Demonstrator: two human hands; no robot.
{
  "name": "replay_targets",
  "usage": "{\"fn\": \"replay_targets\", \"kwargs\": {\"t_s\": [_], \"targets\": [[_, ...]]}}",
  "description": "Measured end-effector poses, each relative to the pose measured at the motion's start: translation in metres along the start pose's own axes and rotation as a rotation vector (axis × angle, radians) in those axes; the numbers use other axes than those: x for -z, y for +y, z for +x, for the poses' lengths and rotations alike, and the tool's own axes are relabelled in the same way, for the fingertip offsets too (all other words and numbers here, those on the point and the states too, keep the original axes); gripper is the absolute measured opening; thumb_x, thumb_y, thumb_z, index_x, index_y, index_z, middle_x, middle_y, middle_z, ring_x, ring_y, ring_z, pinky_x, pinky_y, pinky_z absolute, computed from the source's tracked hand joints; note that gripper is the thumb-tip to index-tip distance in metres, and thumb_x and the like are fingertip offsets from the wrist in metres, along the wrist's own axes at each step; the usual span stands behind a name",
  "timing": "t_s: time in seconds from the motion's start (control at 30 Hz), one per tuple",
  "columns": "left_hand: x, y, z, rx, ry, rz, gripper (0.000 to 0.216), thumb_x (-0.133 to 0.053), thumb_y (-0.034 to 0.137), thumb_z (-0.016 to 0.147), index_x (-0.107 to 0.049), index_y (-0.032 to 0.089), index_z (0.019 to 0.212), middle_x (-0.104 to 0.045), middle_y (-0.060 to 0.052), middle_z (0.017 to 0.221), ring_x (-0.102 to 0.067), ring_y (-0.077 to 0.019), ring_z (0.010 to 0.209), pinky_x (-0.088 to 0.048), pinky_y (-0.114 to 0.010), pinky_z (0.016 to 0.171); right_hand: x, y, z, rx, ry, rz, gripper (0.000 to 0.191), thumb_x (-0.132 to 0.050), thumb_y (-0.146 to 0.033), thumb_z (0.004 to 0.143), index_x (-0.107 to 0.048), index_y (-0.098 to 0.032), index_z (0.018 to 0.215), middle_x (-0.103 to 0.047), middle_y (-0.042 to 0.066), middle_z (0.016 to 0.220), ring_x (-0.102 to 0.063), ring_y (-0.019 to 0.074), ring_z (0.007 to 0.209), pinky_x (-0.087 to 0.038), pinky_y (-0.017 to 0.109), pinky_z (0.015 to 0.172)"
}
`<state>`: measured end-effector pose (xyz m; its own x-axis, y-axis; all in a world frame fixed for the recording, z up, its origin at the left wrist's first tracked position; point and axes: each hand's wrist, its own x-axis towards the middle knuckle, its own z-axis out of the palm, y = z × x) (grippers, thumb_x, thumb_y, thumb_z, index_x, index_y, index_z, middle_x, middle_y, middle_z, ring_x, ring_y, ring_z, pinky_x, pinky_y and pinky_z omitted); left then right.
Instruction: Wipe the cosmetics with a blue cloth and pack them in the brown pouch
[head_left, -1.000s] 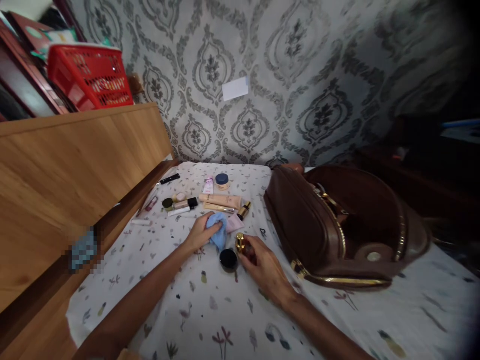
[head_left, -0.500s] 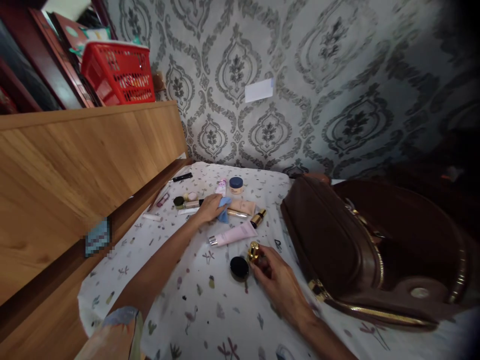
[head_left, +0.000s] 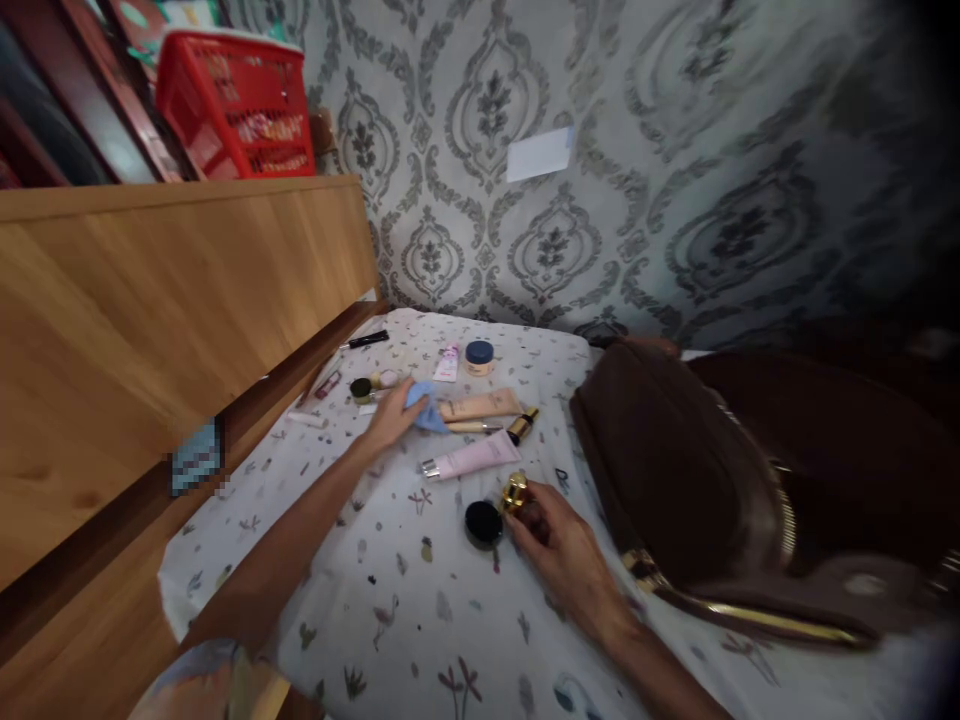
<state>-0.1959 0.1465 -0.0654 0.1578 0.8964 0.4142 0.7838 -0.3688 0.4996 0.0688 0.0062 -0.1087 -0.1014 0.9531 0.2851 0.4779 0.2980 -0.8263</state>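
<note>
My left hand (head_left: 391,413) is closed on a light blue cloth (head_left: 427,408) over the cluster of cosmetics. Right beside the cloth lie a peach tube (head_left: 484,404) and a slim brush-like stick (head_left: 471,427). My right hand (head_left: 559,535) grips a small bottle with a shiny gold cap (head_left: 514,492); the fingers hide its lower part. Just left of that bottle is a round black compact (head_left: 483,524). A pink tube with a silver cap (head_left: 472,457) lies between my hands, with a gold and black bottle (head_left: 523,426) at its far end.
A large brown bag (head_left: 675,470) with gold zips fills the right side. Farther back stand a blue-lidded jar (head_left: 479,358) and a small pink-white tube (head_left: 447,363). A wooden panel (head_left: 187,290) borders the left, with a red basket (head_left: 238,105) above it.
My left hand has moved left with the blue cloth, uncovering more of the peach tube. My right hand keeps its hold on the gold-capped bottle. The camera view has shifted slightly.
</note>
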Motion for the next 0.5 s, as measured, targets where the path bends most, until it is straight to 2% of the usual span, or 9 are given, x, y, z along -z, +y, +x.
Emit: {"fn": "replay_targets", "kwargs": {"t_s": [0.1,0.17,0.27,0.33,0.43,0.5], "targets": [[0.022,-0.005,-0.013,0.097,0.119,-0.001,0.028,-0.047,0.047,0.089,-0.055,0.021,0.094,-0.065,-0.005,0.087,-0.062,-0.0246,0.085,-0.050,-0.035,0.080,0.000,-0.006,-0.004,0.006,0.004,-0.005,0.027,-0.058,-0.017,0.081,-0.064,-0.019,0.107,-0.065,0.005,0.091,-0.060,0.0168,0.070,-0.051,0.028,0.065],[0.035,-0.012,-0.018,0.162,0.183,0.005,0.028,-0.047,0.049,0.085,-0.052,0.022,0.092,-0.061,-0.002,0.081,-0.059,-0.0261,0.080,-0.051,-0.040,0.080,0.000,-0.010,-0.005,-0.005,0.007,-0.023,0.034,-0.059,-0.010,0.078,-0.063,-0.020,0.110,-0.065,0.004,0.095,-0.060,0.0159,0.074,-0.052,0.028,0.070],[0.049,-0.028,-0.019,0.227,0.253,0.028,0.026,-0.051,0.049,0.079,-0.047,0.025,0.088,-0.054,0.001,0.073,-0.056,-0.0271,0.075,-0.051,-0.047,0.082,0.002,-0.013,-0.004,-0.019,0.000,-0.035,0.040,-0.061,-0.006,0.077,-0.063,-0.021,0.115,-0.065,0.004,0.101,-0.060,0.0159,0.079,-0.052,0.028,0.075],[0.056,-0.035,-0.019,0.314,0.308,0.104,0.026,-0.050,0.050,0.076,-0.045,0.027,0.089,-0.053,0.003,0.071,-0.057,-0.0282,0.076,-0.053,-0.047,0.081,0.004,-0.014,-0.004,-0.028,-0.003,-0.028,0.041,-0.061,-0.005,0.077,-0.063,-0.021,0.115,-0.064,0.004,0.102,-0.060,0.0155,0.080,-0.051,0.028,0.076],[0.068,-0.042,-0.018,0.360,0.287,0.300,0.021,-0.045,0.048,0.079,-0.045,0.029,0.090,-0.058,0.000,0.075,-0.061,-0.0319,0.085,-0.052,-0.049,0.083,0.005,-0.016,-0.006,-0.045,-0.013,-0.009,0.040,-0.062,-0.004,0.077,-0.063,-0.021,0.113,-0.064,0.004,0.104,-0.060,0.0151,0.080,-0.051,0.027,0.076],[0.077,-0.050,-0.016,0.315,0.224,0.476,0.019,-0.040,0.046,0.080,-0.044,0.030,0.089,-0.060,-0.003,0.080,-0.061,-0.0342,0.091,-0.050,-0.050,0.084,0.005,-0.016,-0.006,-0.053,-0.015,-0.004,0.038,-0.062,-0.004,0.077,-0.063,-0.020,0.111,-0.063,0.004,0.104,-0.060,0.0154,0.081,-0.051,0.028,0.077]]}}
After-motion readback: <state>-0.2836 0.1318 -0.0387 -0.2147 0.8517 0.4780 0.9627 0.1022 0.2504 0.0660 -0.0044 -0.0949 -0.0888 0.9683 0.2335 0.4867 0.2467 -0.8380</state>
